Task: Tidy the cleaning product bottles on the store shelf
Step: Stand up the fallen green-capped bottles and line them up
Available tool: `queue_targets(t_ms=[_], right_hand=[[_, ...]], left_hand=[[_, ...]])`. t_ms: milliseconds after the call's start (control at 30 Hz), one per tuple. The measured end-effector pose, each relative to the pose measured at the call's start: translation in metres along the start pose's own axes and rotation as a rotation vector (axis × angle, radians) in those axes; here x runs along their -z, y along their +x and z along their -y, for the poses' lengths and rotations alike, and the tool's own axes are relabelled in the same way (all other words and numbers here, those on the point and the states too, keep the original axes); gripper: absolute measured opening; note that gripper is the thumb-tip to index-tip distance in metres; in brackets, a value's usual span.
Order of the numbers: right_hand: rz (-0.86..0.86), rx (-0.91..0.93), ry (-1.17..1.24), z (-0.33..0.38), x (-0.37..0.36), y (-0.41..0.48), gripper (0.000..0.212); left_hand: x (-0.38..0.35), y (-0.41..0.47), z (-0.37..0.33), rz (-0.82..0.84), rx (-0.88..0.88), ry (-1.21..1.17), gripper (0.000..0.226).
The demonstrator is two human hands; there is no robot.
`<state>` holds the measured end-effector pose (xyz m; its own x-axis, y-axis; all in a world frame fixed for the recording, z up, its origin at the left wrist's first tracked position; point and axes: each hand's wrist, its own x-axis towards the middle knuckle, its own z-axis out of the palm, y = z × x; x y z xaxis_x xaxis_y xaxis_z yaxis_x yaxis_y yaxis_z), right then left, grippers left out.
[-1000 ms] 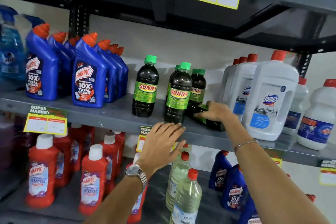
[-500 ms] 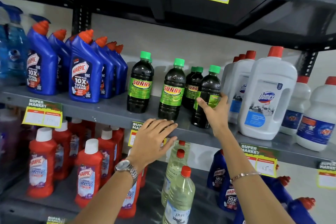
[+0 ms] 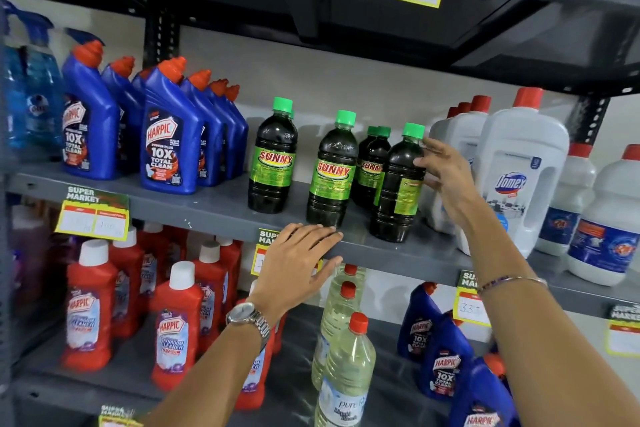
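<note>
Right hand (image 3: pixel 446 177) grips an upright, green-capped dark bottle (image 3: pixel 394 191) on the grey shelf (image 3: pixel 214 208); left hand (image 3: pixel 298 260) lies flat, fingers straight, on its front edge.

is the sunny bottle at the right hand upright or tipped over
Upright. The Sunny bottle stands on its base on the shelf, green cap straight up, with the right hand holding its side.

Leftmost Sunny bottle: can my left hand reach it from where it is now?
Probably yes. The left hand lies open on the shelf edge, just below and right of the leftmost Sunny bottle, with only bare shelf between them.
</note>
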<state>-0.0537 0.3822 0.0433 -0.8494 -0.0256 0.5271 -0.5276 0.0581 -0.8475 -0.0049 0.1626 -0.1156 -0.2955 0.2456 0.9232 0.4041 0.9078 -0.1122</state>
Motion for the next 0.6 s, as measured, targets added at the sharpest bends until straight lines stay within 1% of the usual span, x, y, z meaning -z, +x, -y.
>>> queue_targets(t_ms=[100, 167, 200, 367, 433, 467, 533, 600], right_hand=[[-0.132, 0.086, -0.192, 0.003, 0.001, 0.006, 0.072], [-0.162, 0.117, -0.326, 0.005, -0.001, 0.008, 0.075], [-0.154, 0.114, -0.339, 0.006, -0.002, 0.008, 0.075], [-0.017, -0.05, -0.141, 0.008, -0.006, 0.006, 0.053], [-0.042, -0.042, -0.12, 0.005, -0.007, 0.004, 0.048], [-0.068, -0.018, -0.128, 0.004, -0.007, 0.002, 0.048], [-0.114, 0.033, -0.175, 0.003, -0.008, -0.001, 0.058], [-0.12, 0.054, -0.213, 0.002, -0.008, -0.001, 0.063]], left_hand=[[0.0, 0.0, 0.0, -0.004, -0.003, 0.006, 0.034], [0.0, 0.0, 0.0, -0.008, -0.009, 0.014, 0.034], [0.0, 0.0, 0.0, -0.009, -0.012, 0.018, 0.034], [0.001, 0.0, -0.001, -0.008, -0.009, 0.012, 0.036], [0.001, 0.0, -0.001, -0.009, -0.006, 0.007, 0.035], [0.001, 0.0, -0.001, -0.01, -0.003, 0.007, 0.035], [0.001, 0.0, -0.001, -0.012, -0.002, 0.002, 0.035], [0.0, 0.0, -0.001, -0.017, -0.004, -0.005, 0.034]])
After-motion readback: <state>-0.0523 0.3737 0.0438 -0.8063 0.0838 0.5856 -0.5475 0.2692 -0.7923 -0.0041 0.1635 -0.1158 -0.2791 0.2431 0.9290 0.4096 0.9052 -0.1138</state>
